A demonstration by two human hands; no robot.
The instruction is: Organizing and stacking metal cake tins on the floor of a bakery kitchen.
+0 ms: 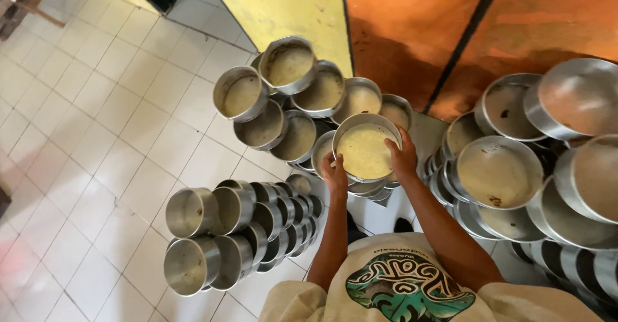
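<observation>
We clasp the filled round tin (365, 149) with left hand (335, 174) and right hand (403, 158), keeping it level above the stacked tins (293, 110).

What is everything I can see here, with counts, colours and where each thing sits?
Held round metal pan of pale yellow batter: one, silver, centre, between both hands.
Filled round metal pans stacked by the wall: about eight showing, silver with yellowish filling, top centre.
Empty round metal tins in stacks: many, silver, lower left on the floor.
Upturned round metal pans: many, silver, right side.
White tiled floor: left.
Yellow wall panel: top centre.
Orange wall panel: top right.
Beige printed shirt: bottom.
Left hand: grips the pan's left rim.
Right hand: grips its right rim.
</observation>
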